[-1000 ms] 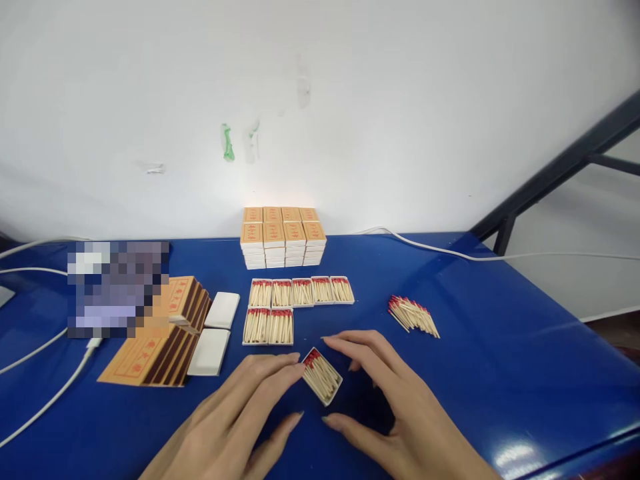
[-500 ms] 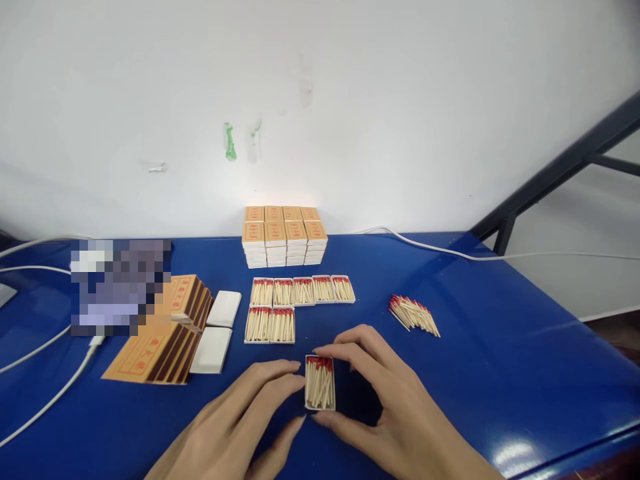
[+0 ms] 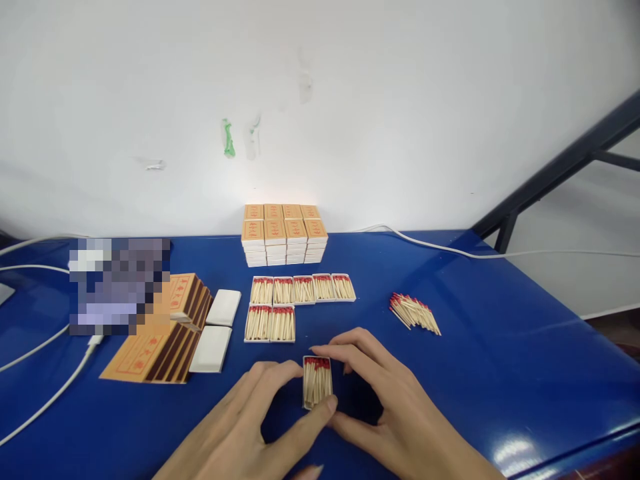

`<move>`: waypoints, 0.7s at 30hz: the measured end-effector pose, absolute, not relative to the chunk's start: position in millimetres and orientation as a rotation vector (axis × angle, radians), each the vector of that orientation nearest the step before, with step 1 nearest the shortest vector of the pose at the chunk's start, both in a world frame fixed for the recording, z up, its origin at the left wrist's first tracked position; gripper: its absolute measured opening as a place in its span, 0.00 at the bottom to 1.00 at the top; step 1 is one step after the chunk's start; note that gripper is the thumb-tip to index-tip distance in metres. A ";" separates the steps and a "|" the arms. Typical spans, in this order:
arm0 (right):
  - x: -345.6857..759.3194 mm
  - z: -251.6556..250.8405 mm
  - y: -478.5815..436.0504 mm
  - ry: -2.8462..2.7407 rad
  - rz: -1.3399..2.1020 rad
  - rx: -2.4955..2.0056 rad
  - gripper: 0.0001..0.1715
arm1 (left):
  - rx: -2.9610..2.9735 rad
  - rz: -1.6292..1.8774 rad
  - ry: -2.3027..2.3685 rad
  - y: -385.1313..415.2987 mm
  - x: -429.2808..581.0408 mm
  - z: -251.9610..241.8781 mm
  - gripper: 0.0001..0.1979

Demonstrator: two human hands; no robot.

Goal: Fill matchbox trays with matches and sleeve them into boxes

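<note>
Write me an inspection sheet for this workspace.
Surface: glossy blue tabletop.
Job's things: match-filled tray between the hands; seven filled trays, five behind two; loose matches; stacked orange-topped boxes; orange covers; two white pieces.
Clutter: pixelated object, unidentifiable.
Hands: left hand has its thumb over the tray's near right corner; right hand curves around its right side; grip unclear.
Cables: white cables at left, one running to the pixelated object; another at back right.
Surroundings: white wall with green scrap; dark frame at right.
</note>
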State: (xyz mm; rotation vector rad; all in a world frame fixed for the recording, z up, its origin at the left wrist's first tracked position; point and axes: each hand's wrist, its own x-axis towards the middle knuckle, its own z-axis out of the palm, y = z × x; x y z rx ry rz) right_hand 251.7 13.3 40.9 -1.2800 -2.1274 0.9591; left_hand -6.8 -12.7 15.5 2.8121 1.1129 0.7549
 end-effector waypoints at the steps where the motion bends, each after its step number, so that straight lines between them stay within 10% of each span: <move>1: 251.9 40.3 13.2 -2.127 0.960 -1.271 0.33 | 2.798 0.707 1.109 -13.5 -6.4 15.8 0.23; 21: 255.6 39.6 11.4 -2.120 0.998 -1.308 0.33 | 2.808 0.875 1.067 -10.0 -9.4 7.0 0.23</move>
